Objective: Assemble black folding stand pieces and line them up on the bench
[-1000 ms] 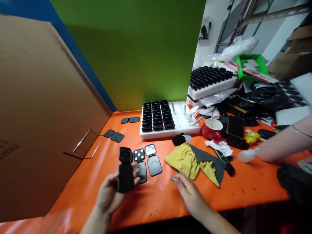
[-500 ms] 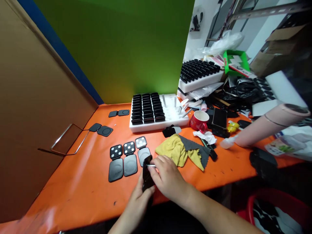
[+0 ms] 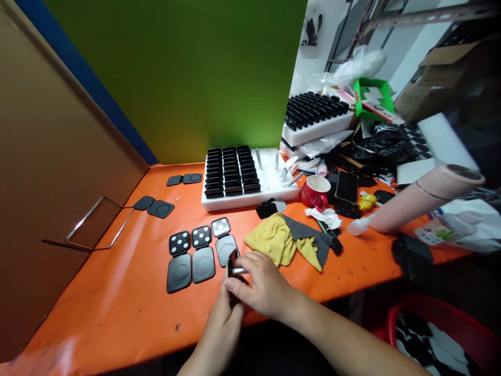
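Note:
My left hand (image 3: 222, 319) is closed around a black folding pad (image 3: 231, 259), held nearly edge-on above the table's front. Against the same pad rests the thumb of my right hand (image 3: 268, 284), while its curled fingers grip a short silvery metal rod (image 3: 239, 270). Fingers hide part of the pad and most of the rod. Just beyond my hands lie three opened two-panel pads in a row: a left one (image 3: 179, 272), a middle one (image 3: 203, 265) and a right one (image 3: 226, 249). White dots mark their upper panels. A yellow cloth (image 3: 270, 240) lies beside my right hand.
A white foam tray (image 3: 230, 202) with rows of black pads and several metal rods stands behind. Opened pads (image 3: 160, 209) and wire-framed glasses (image 3: 111, 245) lie left. At right are a red mug (image 3: 313, 192), a phone (image 3: 346, 186) and a pink bottle (image 3: 426, 196).
The pad in my left hand has turned more edge-on. My right thumb has moved left onto the pad, and the rod is still in my right fingers. The whole view has shifted slightly.

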{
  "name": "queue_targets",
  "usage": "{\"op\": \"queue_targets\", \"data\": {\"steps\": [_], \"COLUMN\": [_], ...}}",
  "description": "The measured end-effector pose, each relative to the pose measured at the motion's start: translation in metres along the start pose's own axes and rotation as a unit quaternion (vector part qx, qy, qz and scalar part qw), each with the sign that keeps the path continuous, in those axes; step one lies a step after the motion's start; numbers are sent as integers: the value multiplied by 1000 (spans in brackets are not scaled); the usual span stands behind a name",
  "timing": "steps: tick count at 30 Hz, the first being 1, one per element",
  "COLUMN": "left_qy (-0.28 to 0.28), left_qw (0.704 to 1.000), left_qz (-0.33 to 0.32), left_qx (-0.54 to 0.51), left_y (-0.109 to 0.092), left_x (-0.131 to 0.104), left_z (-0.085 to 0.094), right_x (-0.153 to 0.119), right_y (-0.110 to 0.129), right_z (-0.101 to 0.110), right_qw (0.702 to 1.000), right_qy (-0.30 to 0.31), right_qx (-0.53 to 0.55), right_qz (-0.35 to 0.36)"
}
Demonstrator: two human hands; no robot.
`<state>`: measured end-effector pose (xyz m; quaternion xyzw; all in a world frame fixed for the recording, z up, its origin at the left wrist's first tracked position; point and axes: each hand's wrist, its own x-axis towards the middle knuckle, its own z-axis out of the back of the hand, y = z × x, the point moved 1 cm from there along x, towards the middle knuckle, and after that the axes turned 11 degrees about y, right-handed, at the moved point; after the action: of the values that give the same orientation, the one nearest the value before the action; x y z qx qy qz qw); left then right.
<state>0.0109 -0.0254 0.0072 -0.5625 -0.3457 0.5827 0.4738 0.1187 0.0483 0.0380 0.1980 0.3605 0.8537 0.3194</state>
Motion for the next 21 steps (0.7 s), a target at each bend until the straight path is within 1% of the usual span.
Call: {"op": "queue_targets", "data": {"steps": [2,5,7,10,15,17,21], "left_qy": [-1,-13,-30,-50,-10,-2,11], "left_qw": [1000,999,999,999,999,999,999], "left_qz": [3,9,11,0,-11,-4,6], "left_qx": [-16,-36,-39,-16,41,48,31], "left_y": [0,0,1,1,1,1,-4], "left_x": [0,0,0,0,0,-1,-3], "left_z": [-1,-3,-4,-4,-2,-1,-1], "right_x": [-2,-6,-8,-11,-13,-12,-9], "right_y": [2,6,10,15,16,12,1], "right_z": [-5,-8,-7,-2,5,3,-7], "right_qw": [1000,999,997,994,989,991,998], "right_qy": [-6,1,13,33,52,50,19], "right_qx": [-11,-30,-45,-82,-130,-118,-61], "right_qz": [3,-27,-53,-67,-39,-23,7]}}
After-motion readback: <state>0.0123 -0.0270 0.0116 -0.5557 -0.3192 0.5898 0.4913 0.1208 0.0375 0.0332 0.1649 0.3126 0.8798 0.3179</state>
